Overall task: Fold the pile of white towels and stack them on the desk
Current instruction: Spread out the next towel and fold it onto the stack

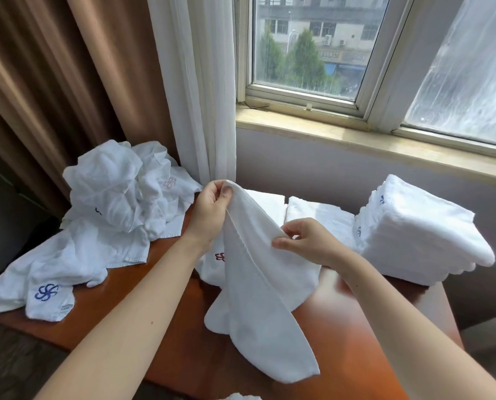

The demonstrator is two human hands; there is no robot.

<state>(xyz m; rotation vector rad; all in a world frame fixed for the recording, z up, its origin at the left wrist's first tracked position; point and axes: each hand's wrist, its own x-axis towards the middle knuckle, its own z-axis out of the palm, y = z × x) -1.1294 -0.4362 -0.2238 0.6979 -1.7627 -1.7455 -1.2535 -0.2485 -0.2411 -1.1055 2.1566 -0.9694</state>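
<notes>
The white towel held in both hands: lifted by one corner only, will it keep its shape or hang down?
Probably it hangs down: the white towel droops in soft folds below the left hand and right hand. It looks light, since fingertip pinches hold it up. Its terry surface seems unlikely to slip.

Daylight comes in through the window [307,44]: white frame, clear left pane showing trees and a grey building outside. Right pane [466,67] is covered with streaky translucent film. Beige stone sill [356,137], pale wall [327,174] under it. White sheer curtain [194,82] hangs left of the window, with a brown pleated curtain [39,82] beside it. Glossy reddish-brown wooden desk [327,342] stands against the wall. Dark floor [10,365] lower left.
</notes>
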